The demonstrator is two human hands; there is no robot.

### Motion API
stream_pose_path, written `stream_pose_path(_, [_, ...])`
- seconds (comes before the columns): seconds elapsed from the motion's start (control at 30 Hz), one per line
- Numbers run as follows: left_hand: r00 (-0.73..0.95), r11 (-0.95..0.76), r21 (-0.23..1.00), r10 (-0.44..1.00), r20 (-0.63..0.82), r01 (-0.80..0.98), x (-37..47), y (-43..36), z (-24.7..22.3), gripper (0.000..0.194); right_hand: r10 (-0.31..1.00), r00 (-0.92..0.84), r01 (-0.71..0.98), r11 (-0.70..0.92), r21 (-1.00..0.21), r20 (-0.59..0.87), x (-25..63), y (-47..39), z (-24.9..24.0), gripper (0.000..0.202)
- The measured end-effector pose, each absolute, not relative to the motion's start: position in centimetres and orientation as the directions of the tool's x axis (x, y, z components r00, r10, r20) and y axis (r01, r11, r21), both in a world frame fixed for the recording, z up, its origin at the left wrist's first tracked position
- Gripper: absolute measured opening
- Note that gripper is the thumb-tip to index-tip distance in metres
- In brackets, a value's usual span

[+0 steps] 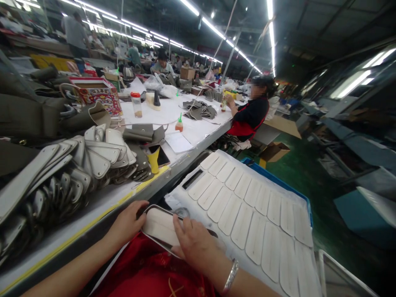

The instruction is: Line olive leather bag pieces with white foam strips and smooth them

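Note:
A dark, rounded long piece (163, 245) with a pale rim lies across my lap, a cream padded strip (161, 226) on top of it. My left hand (130, 220) grips the left end of this piece, thumb over the rim. Spread across the strip's right part are the fingers of my right hand (194, 243), a silver bracelet on that wrist. What lies under the right palm is hidden. To the right, rows of cream elongated pieces (241, 220) lie flat on a white-covered tray.
Stacked grey pieces with metal studs (102, 154) cover the worktable (182, 163) at left. A glue bottle (179, 123), a red-lidded jar (136, 105) and grey cut pieces stand farther back. A co-worker (253, 109) sits beyond the tray. Cardboard boxes (275, 151) are on the floor.

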State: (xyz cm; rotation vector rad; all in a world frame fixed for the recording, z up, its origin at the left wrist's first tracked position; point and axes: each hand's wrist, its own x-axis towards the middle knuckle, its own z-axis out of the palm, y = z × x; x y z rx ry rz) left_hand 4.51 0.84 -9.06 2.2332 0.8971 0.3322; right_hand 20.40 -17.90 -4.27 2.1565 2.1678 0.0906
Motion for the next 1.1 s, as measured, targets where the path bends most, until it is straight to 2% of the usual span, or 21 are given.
stream_pose_path(0.2, [0.832, -0.693, 0.581, 0.553, 0.049, 0.427, 5.8, 1.1, -8.0, 0.042, 0.997, -0.026, 0.996, 0.032, 0.087, -0.073, 20.6, -17.1, -4.5, 0.085])
stream_pose_path(0.37, [0.853, -0.769, 0.467, 0.519, 0.056, 0.437, 5.8, 1.7, -7.8, 0.032, 0.994, 0.025, 0.992, -0.012, 0.126, -0.108, 20.2, -15.7, -5.3, 0.087])
stream_pose_path(0.47, [0.906, -0.861, 0.382, 0.406, 0.120, 0.336, 6.0, 1.1, -7.2, 0.031, 0.991, 0.076, 0.991, -0.063, 0.118, -0.109, 20.1, -15.1, -5.5, 0.086])
stream_pose_path(0.57, [0.954, -0.921, 0.359, 0.233, 0.191, 0.153, 6.5, -0.8, -6.3, 0.029, 0.991, 0.081, 0.996, -0.076, 0.044, -0.110, 20.3, -14.8, -5.1, 0.080])
stream_pose_path(0.63, [0.985, -0.914, 0.400, 0.131, 0.115, 0.075, 6.8, -2.2, -5.8, 0.021, 0.987, 0.084, 0.995, -0.091, -0.042, -0.134, 21.0, -14.8, -4.5, 0.079])
stream_pose_path(0.7, [0.999, -0.904, 0.426, 0.043, 0.014, 0.033, 6.7, -3.1, -5.9, 0.019, 0.972, 0.104, 0.970, -0.146, -0.193, -0.210, 22.1, -14.9, -3.5, 0.082])
stream_pose_path(0.8, [1.000, -0.924, 0.383, -0.013, -0.006, -0.009, 6.0, -3.1, -7.0, 0.039, 0.933, 0.148, 0.799, -0.308, -0.516, -0.328, 24.8, -15.9, -1.7, 0.084])
stream_pose_path(0.87, [1.000, -0.942, 0.336, -0.026, 0.008, -0.028, 5.6, -2.6, -8.1, 0.047, 0.873, 0.289, 0.558, -0.487, -0.672, -0.393, 26.9, -17.7, -0.9, 0.072])
stream_pose_path(0.93, [0.998, -0.952, 0.299, -0.063, 0.001, -0.060, 5.6, -2.3, -8.9, 0.049, 0.756, 0.399, 0.290, -0.641, -0.711, -0.519, 28.6, -20.3, -0.8, 0.060])
stream_pose_path(0.97, [0.997, -0.959, 0.275, -0.072, -0.003, -0.068, 5.7, -2.4, -9.2, 0.050, 0.700, 0.399, 0.159, -0.689, -0.707, -0.592, 29.2, -21.8, -1.0, 0.057])
stream_pose_path(1.03, [0.996, -0.975, 0.206, -0.084, -0.010, -0.080, 6.3, -3.1, -9.1, 0.053, 0.636, 0.314, -0.026, -0.737, -0.676, -0.705, 29.7, -24.5, -1.9, 0.059])
stream_pose_path(1.1, [0.994, -0.986, 0.127, -0.110, -0.024, -0.106, 7.1, -4.1, -8.5, 0.063, 0.623, 0.232, -0.120, -0.744, -0.658, -0.747, 29.7, -26.3, -3.1, 0.062])
